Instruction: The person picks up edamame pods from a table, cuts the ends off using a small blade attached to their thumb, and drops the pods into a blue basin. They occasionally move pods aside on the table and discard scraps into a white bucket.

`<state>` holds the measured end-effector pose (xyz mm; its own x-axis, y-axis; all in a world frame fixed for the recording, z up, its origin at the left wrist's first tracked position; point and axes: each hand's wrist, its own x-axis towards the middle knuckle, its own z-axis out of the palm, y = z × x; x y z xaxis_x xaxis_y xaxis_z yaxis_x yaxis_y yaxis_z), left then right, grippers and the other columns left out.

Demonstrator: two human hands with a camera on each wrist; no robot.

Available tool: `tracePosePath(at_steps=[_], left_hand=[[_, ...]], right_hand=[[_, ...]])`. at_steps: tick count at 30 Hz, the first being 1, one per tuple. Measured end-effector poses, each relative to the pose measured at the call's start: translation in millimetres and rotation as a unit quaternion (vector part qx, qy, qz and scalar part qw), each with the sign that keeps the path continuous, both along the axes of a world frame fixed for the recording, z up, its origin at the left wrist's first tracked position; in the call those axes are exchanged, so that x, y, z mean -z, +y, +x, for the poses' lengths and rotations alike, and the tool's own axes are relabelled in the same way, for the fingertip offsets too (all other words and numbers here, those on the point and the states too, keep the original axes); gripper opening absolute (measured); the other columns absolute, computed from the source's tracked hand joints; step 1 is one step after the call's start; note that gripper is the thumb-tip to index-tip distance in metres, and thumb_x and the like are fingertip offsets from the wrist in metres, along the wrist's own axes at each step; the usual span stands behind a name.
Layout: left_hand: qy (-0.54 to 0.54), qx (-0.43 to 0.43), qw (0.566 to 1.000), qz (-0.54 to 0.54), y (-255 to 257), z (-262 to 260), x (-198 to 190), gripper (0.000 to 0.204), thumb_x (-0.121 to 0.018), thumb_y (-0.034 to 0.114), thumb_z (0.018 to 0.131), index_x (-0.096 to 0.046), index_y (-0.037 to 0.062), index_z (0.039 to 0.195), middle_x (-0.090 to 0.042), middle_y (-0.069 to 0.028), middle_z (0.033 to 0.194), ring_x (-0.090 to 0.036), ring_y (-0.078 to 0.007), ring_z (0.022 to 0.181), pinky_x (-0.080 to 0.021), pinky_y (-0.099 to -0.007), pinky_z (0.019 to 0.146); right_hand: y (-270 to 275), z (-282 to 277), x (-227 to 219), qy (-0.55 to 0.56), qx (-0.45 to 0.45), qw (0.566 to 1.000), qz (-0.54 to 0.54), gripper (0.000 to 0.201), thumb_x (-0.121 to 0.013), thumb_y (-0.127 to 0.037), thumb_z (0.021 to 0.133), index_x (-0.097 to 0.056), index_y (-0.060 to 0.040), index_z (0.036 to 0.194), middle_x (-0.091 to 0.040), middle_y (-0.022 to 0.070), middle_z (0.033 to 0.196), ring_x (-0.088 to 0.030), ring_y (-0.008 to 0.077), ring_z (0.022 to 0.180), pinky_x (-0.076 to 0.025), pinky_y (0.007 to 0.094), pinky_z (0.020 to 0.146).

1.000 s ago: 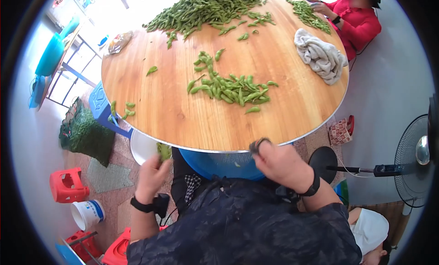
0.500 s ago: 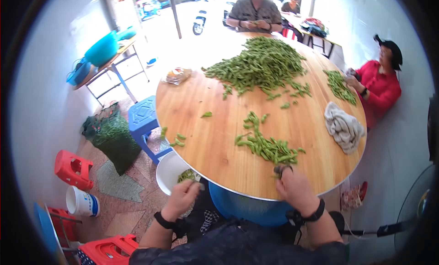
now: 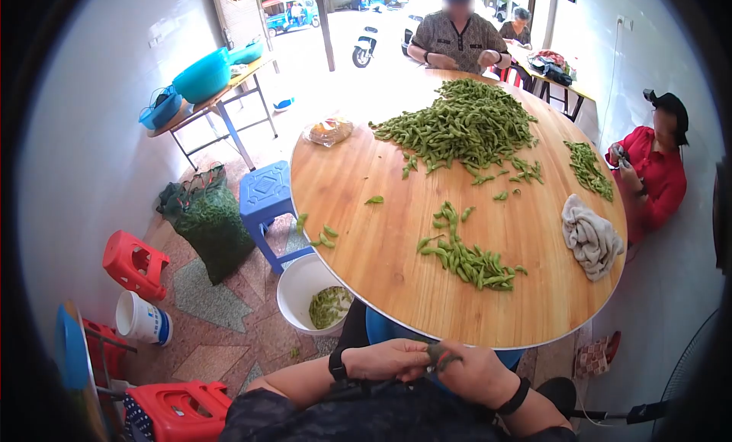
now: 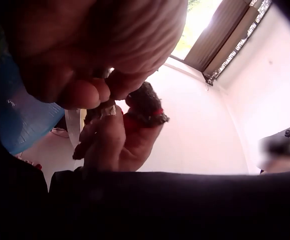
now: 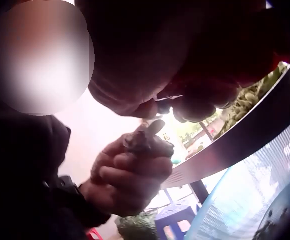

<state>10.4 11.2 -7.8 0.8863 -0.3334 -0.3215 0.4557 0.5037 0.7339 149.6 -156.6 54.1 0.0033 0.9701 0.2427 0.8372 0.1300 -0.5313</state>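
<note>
My left hand [image 3: 389,360] and right hand [image 3: 476,375] meet in front of the table's near edge, fingers curled and fingertips together. Between them they pinch a soybean pod [image 5: 156,126], mostly hidden by the fingers. A dark finger cover with a red band [image 4: 147,104] sits on my right hand; grey covering [image 5: 142,142] also shows on the left fingers. On the round wooden table [image 3: 358,251], a small group of green soybean pods [image 3: 476,266] lies nearest the hands. Below is a blue basin [image 3: 381,327], partly hidden under the table.
A large pod heap [image 3: 473,125] covers the table's far part. A grey cloth [image 3: 591,240] lies at the right edge, a plastic bag [image 3: 329,131] at the left. A white bucket [image 3: 293,289] with green pods stands beside a blue stool [image 3: 263,190]. Two people sit around the table.
My right hand has come back from the near pod group to meet the left. My left hand has moved right, away from the white bucket. The head view has tilted up and turned left.
</note>
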Motion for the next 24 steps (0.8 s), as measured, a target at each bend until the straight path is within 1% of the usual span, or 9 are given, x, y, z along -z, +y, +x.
tracePosePath(at_steps=[2, 4, 7, 8, 10, 12, 15, 20, 24], left_hand=[[-0.014, -0.029, 0.999, 0.028, 2, 1, -4, 0.026, -0.047, 0.032, 0.101, -0.055, 0.009, 0.094, -0.049, 0.0039, 0.071, -0.045, -0.0048, 0.064, -0.037, -0.019, 0.059], [-0.027, -0.061, 0.996, 0.052, 2, 2, -5, 0.024, -0.047, 0.03, 0.101, -0.055, 0.0085, 0.094, -0.048, 0.0039, 0.072, -0.044, -0.0046, 0.065, -0.037, -0.0193, 0.06], [-0.09, -0.096, 0.973, 0.192, -2, 3, -1, 0.019, -0.047, 0.022, 0.101, -0.053, 0.0047, 0.095, -0.046, 0.0037, 0.075, -0.042, -0.0055, 0.068, -0.037, -0.0209, 0.062], [-0.085, -0.091, 0.974, 0.187, -7, 3, 0, 0.019, -0.047, 0.022, 0.101, -0.053, 0.0047, 0.095, -0.046, 0.0037, 0.075, -0.042, -0.0055, 0.068, -0.037, -0.0209, 0.062], [-0.222, -0.143, 0.909, 0.322, -14, 5, -1, 0.017, -0.05, 0.018, 0.1, -0.053, 0.0018, 0.096, -0.046, 0.0027, 0.077, -0.041, -0.0062, 0.072, -0.038, -0.0228, 0.065], [-0.218, -0.142, 0.887, 0.382, -14, 5, -7, 0.014, -0.052, 0.013, 0.097, -0.054, 0.0003, 0.094, -0.045, 0.0014, 0.078, -0.04, -0.0061, 0.075, -0.039, -0.0243, 0.065], [-0.168, -0.142, 0.907, 0.36, -15, 5, -19, 0.012, -0.053, 0.011, 0.096, -0.055, 0.0007, 0.091, -0.047, 0.0015, 0.077, -0.041, -0.0065, 0.073, -0.039, -0.0246, 0.063], [-0.187, -0.148, 0.915, 0.325, -17, 6, -16, 0.011, -0.052, 0.009, 0.097, -0.056, -0.0001, 0.093, -0.052, 0.0024, 0.079, -0.042, -0.0062, 0.072, -0.04, -0.024, 0.063], [-0.181, -0.129, 0.891, 0.396, -17, 2, -4, 0.011, -0.056, 0.01, 0.095, -0.056, 0.0005, 0.089, -0.052, -0.001, 0.076, -0.043, -0.0087, 0.068, -0.04, -0.0258, 0.061]], right_hand=[[-1, -2, 12, -0.021, 0.047, 0.998, 0.031, 0.01, -0.058, -0.011, 0.085, -0.057, -0.001, 0.087, -0.061, 0.0161, 0.08, -0.062, 0.0334, 0.063, -0.051, 0.0398, 0.052], [-5, -2, 21, 0.126, 0.182, 0.974, 0.05, 0.014, -0.056, -0.009, 0.084, -0.054, 0.0019, 0.093, -0.06, 0.0206, 0.077, -0.061, 0.0399, 0.067, -0.05, 0.0438, 0.056], [-5, -3, 13, 0.274, 0.168, 0.945, -0.057, 0.02, -0.052, -0.009, 0.087, -0.049, 0.0035, 0.103, -0.059, 0.0249, 0.076, -0.06, 0.0451, 0.072, -0.048, 0.0475, 0.06], [-7, -4, 18, 0.279, 0.173, 0.943, -0.062, 0.02, -0.052, -0.009, 0.087, -0.049, 0.0035, 0.103, -0.059, 0.0249, 0.076, -0.06, 0.0451, 0.072, -0.048, 0.0475, 0.06], [-8, -5, 33, 0.312, 0.155, 0.931, -0.111, 0.023, -0.051, -0.01, 0.089, -0.044, 0.0041, 0.106, -0.058, 0.0272, 0.077, -0.059, 0.0465, 0.075, -0.047, 0.0484, 0.062], [-4, -5, 35, 0.283, 0.155, 0.944, -0.073, 0.023, -0.051, -0.011, 0.09, -0.044, 0.0036, 0.105, -0.058, 0.0273, 0.076, -0.059, 0.0468, 0.075, -0.046, 0.0488, 0.061], [-8, -4, 35, 0.267, 0.148, 0.951, -0.042, 0.021, -0.052, -0.012, 0.09, -0.043, 0.0023, 0.102, -0.057, 0.0268, 0.075, -0.058, 0.0464, 0.071, -0.045, 0.0486, 0.058], [-13, -3, 29, 0.371, 0.113, 0.919, -0.066, 0.017, -0.051, -0.012, 0.092, -0.04, 0.0004, 0.093, -0.057, 0.02, 0.072, -0.058, 0.0374, 0.063, -0.044, 0.0419, 0.056], [-15, -3, 36, 0.349, 0.122, 0.926, -0.074, 0.017, -0.05, -0.012, 0.091, -0.039, 0.0007, 0.093, -0.057, 0.0215, 0.072, -0.059, 0.0416, 0.066, -0.044, 0.0442, 0.056]])
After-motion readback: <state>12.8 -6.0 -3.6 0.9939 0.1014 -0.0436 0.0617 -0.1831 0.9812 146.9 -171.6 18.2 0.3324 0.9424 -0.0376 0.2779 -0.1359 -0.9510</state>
